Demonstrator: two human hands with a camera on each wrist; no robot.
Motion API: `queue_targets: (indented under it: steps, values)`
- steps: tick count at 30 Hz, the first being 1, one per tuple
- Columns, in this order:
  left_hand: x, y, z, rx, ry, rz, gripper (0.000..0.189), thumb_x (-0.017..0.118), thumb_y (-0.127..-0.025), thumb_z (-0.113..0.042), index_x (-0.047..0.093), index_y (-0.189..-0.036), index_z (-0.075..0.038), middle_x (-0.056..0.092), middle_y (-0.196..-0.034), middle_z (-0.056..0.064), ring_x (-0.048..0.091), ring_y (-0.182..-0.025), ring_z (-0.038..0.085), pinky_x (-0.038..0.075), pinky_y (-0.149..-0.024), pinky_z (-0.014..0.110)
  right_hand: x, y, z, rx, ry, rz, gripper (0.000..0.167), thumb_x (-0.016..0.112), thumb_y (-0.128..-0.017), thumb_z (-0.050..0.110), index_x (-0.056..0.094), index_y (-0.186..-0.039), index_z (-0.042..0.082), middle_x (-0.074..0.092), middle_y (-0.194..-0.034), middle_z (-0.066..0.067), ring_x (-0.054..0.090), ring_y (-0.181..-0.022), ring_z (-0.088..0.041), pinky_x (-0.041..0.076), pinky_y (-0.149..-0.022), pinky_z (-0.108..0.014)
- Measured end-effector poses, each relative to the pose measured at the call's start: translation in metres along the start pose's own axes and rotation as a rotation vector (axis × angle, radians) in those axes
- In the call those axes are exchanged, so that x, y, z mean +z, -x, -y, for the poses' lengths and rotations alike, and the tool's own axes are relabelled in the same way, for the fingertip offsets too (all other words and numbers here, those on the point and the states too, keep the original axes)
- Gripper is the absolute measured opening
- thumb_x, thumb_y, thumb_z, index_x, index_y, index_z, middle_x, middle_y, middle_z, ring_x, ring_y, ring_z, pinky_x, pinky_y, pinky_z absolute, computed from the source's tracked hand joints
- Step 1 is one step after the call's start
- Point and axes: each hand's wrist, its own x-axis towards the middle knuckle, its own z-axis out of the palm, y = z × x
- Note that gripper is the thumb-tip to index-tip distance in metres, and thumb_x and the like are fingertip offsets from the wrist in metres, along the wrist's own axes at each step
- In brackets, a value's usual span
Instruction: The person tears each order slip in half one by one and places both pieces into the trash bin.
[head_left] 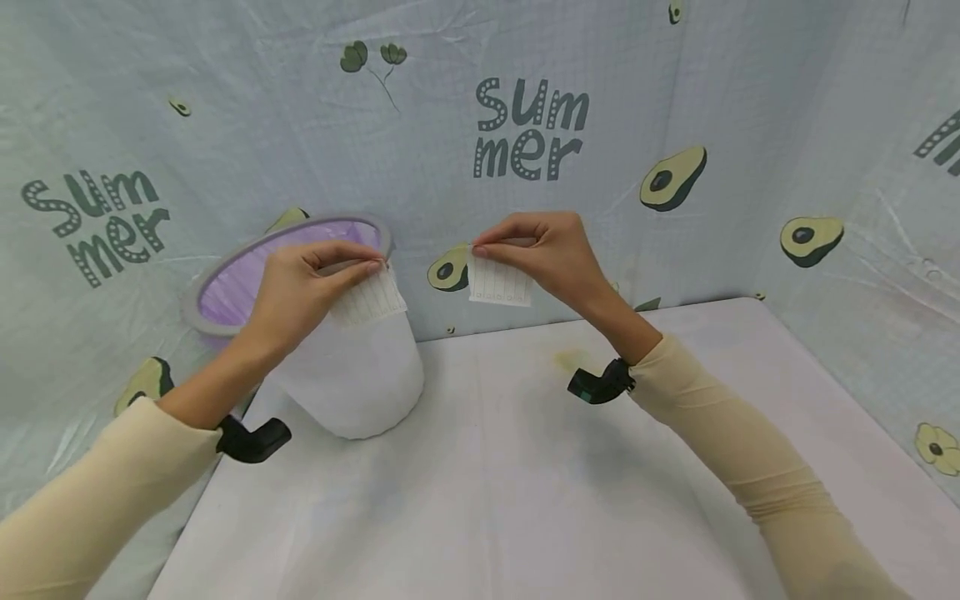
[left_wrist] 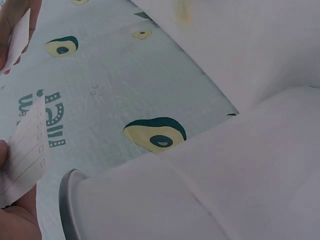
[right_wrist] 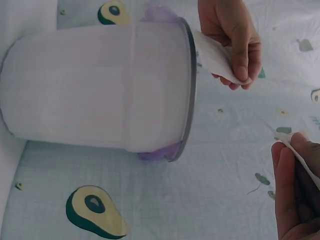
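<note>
My left hand (head_left: 288, 287) pinches a small white piece of paper (head_left: 375, 300) by its top edge, between thumb and fingertips. It hangs in front of a white bin (head_left: 360, 383), near the rim. Printed lines and a row of little boxes show on this paper (left_wrist: 27, 160) in the left wrist view. A second, similar piece of paper (head_left: 498, 283) dangles from my right hand (head_left: 555, 250), gripped at its upper left corner. A gap separates the two pieces. The right wrist view shows the left hand (right_wrist: 235, 40) beside the bin's grey rim (right_wrist: 191, 95).
The bin stands at the left of a white-covered table (head_left: 480, 467), lined with a purple bag (head_left: 232, 292). Behind it hangs a pale cloth (head_left: 420, 150) printed with avocados and lettering. Black wrist cameras, left (head_left: 255, 442) and right (head_left: 600, 385), sit at both cuffs.
</note>
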Motion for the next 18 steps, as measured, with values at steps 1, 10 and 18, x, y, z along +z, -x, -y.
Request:
queue_targets:
  steps: [1,10,18]
  values:
    - [-0.001,-0.001,-0.001,0.0,-0.008,-0.01,0.017,0.078,-0.092,-0.023,0.082,-0.104,-0.011,0.078,-0.101,-0.002,0.066,-0.093,-0.007,0.048,-0.079,0.011,0.0,-0.002,0.001,-0.008,0.01,0.006,0.011,0.083,-0.086,0.009,0.082,-0.096,0.006,0.078,-0.092,-0.006,0.076,-0.084,-0.014,0.055,-0.064,-0.024]
    - [-0.021,-0.007,-0.009,-0.009,-0.003,-0.055,0.019,0.077,-0.093,-0.021,0.081,-0.106,-0.008,0.076,-0.097,-0.014,0.063,-0.098,0.0,0.046,-0.078,0.013,0.002,-0.027,0.015,-0.107,0.067,0.062,0.009,0.083,-0.087,0.012,0.081,-0.095,0.009,0.078,-0.091,0.0,0.075,-0.087,-0.009,0.059,-0.077,-0.029]
    - [-0.038,-0.012,-0.012,-0.024,-0.042,-0.044,0.02,0.077,-0.093,-0.026,0.081,-0.105,-0.01,0.077,-0.101,-0.014,0.064,-0.101,-0.003,0.046,-0.079,0.012,0.006,-0.046,0.031,-0.19,0.131,0.103,0.007,0.082,-0.089,0.015,0.081,-0.094,0.011,0.078,-0.092,0.003,0.072,-0.089,-0.004,0.057,-0.083,-0.027]
